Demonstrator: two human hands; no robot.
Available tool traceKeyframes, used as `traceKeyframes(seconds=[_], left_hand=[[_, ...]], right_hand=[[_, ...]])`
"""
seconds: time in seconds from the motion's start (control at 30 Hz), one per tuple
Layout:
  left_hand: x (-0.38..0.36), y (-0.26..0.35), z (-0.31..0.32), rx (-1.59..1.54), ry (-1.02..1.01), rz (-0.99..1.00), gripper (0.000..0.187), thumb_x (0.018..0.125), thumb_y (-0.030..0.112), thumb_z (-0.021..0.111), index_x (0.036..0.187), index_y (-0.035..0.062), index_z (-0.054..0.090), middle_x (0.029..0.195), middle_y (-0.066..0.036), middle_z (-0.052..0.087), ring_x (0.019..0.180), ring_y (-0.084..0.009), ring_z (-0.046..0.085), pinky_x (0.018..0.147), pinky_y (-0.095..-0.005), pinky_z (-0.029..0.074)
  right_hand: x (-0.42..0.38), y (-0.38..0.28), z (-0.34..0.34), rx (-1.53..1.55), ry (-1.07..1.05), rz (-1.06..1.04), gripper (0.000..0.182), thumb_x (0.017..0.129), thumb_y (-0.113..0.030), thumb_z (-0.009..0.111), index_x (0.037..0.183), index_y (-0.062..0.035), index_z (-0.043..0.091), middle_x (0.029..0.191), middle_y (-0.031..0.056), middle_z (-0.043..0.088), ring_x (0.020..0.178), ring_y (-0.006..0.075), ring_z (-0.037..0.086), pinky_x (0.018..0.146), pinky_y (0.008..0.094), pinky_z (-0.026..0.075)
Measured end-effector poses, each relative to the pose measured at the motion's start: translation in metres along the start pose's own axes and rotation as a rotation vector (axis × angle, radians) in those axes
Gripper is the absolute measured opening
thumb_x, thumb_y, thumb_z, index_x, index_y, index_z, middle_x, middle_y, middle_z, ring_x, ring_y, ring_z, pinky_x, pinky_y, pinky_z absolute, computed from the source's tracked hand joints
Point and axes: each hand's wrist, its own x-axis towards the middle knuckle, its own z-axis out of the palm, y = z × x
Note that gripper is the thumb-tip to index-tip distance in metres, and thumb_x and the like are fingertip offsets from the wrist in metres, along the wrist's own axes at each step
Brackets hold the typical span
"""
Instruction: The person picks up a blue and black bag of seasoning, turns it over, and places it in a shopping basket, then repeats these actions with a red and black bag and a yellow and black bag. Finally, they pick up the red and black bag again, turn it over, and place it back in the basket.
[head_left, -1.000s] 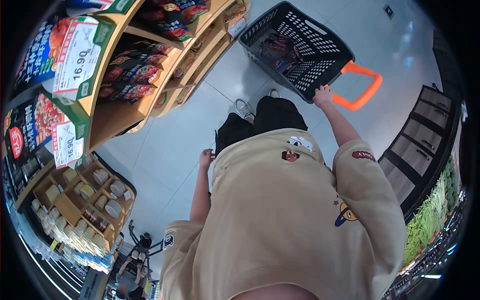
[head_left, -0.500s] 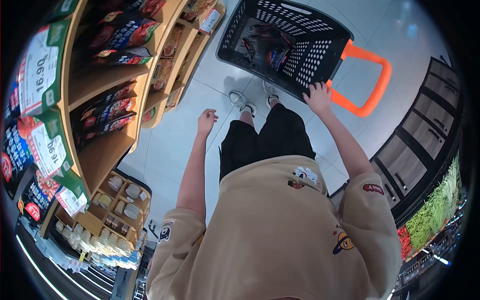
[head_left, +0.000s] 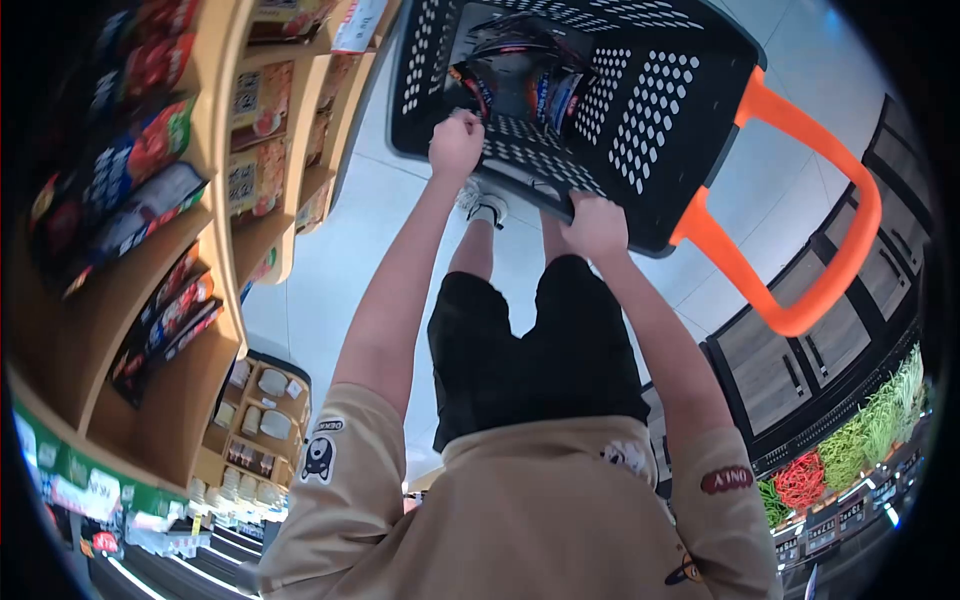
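A black perforated basket (head_left: 655,120) with an orange handle (head_left: 835,270) is at the top, close to my body. Dark packets (head_left: 545,95) lie inside it. At the near rim's left part, my left hand (head_left: 457,145) is closed around the edge. Further right on the same rim, my right hand (head_left: 597,225) is wrapped round the edge, its fingertips partly hidden. The basket's near side is above my feet, covering part of one shoe (head_left: 487,208).
Wooden shelves (head_left: 225,130) with bagged goods (head_left: 140,170) stand on the left. Lower left are bowls and cups on another rack (head_left: 265,415). Dark drawers (head_left: 765,380) and vegetables (head_left: 845,440) line the right side.
The basket looks larger and nearer. My left hand has moved up and right onto its rim, and my right hand has shifted left along it. The left shelves also appear closer.
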Motion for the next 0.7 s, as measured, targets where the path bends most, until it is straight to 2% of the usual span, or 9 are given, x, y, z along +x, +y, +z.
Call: traceKeyframes(seconds=[0.07,0.17,0.33,0.4,0.43,0.47,0.57,0.6,0.7], left_hand=[[0.034,-0.008,0.021,0.189,-0.094,-0.123,0.026,0.07,0.029,0.053,0.084,0.0071,0.06,0.082,-0.015,0.06,0.081,-0.0289,0.057,0.071,-0.0368,0.046],[0.075,-0.018,0.047,0.377,-0.29,-0.372,0.05,0.071,0.048,0.049,0.097,0.0063,0.057,0.103,-0.012,0.055,0.096,-0.027,0.052,0.078,-0.0363,0.043],[0.12,-0.062,0.1,0.411,-0.44,-0.496,0.044,0.074,0.043,0.047,0.101,0.0096,0.056,0.108,-0.009,0.052,0.101,-0.0236,0.05,0.079,-0.0357,0.042],[0.121,-0.063,0.109,0.425,-0.296,-0.437,0.037,0.078,0.035,0.042,0.1,0.0106,0.056,0.108,-0.009,0.053,0.1,-0.0235,0.05,0.079,-0.0357,0.042],[0.118,-0.056,0.109,0.446,-0.288,-0.391,0.033,0.078,0.028,0.039,0.098,0.0084,0.057,0.105,-0.011,0.054,0.098,-0.0251,0.051,0.078,-0.0361,0.042],[0.117,-0.052,0.109,0.45,-0.29,-0.388,0.033,0.078,0.028,0.039,0.098,0.0084,0.057,0.105,-0.011,0.054,0.098,-0.0251,0.051,0.078,-0.0361,0.042],[0.101,-0.028,0.091,0.351,-0.208,-0.18,0.031,0.075,0.025,0.043,0.088,0.0019,0.057,0.094,-0.017,0.056,0.089,-0.0313,0.053,0.074,-0.0392,0.043],[0.093,-0.024,0.087,0.322,-0.082,-0.122,0.03,0.074,0.027,0.044,0.08,0.0016,0.06,0.081,-0.016,0.059,0.081,-0.0301,0.057,0.072,-0.0389,0.044],[0.051,0.008,0.047,-0.037,-0.032,0.001,0.031,0.075,0.024,0.045,0.064,-0.0017,0.058,0.058,-0.015,0.057,0.061,-0.0283,0.058,0.061,-0.0365,0.045]], right_hand=[[0.003,0.002,0.001,0.01,-0.061,0.019,0.032,0.061,-0.022,0.059,0.088,-0.0035,0.055,0.083,0.0111,0.058,0.072,0.0257,0.058,0.064,0.0349,0.048],[0.003,0.003,0.007,0.035,-0.013,-0.003,0.036,0.059,-0.019,0.06,0.089,-0.0006,0.054,0.086,0.0108,0.058,0.073,0.0246,0.058,0.061,0.0312,0.049],[0.002,0.008,0.016,0.001,0.087,-0.064,0.042,0.056,-0.017,0.061,0.093,0.0019,0.054,0.096,0.0121,0.056,0.078,0.022,0.058,0.062,0.0287,0.049],[0.001,0.007,0.015,0.008,0.084,-0.06,0.044,0.056,-0.016,0.061,0.095,0.0025,0.053,0.097,0.0133,0.056,0.079,0.0226,0.058,0.063,0.0285,0.049],[0.002,0.008,0.016,0.013,0.085,-0.053,0.044,0.056,-0.016,0.061,0.095,0.0025,0.053,0.097,0.0133,0.056,0.079,0.0226,0.058,0.063,0.0285,0.049],[0.003,0.008,0.016,0.017,0.057,-0.043,0.044,0.056,-0.017,0.061,0.095,0.0027,0.053,0.097,0.0135,0.056,0.078,0.0228,0.058,0.063,0.0284,0.049],[0.0,0.008,0.014,0.012,0.034,-0.037,0.044,0.057,-0.017,0.06,0.095,0.003,0.053,0.098,0.0141,0.055,0.078,0.0231,0.058,0.063,0.0286,0.049],[0.001,0.007,0.016,0.01,0.04,-0.034,0.043,0.058,-0.017,0.059,0.095,0.003,0.052,0.098,0.0145,0.055,0.077,0.0233,0.058,0.063,0.0288,0.049],[-0.003,0.007,0.022,-0.003,0.064,-0.051,0.041,0.06,-0.017,0.057,0.095,0.0029,0.052,0.095,0.0148,0.056,0.076,0.0239,0.058,0.063,0.0297,0.049]])
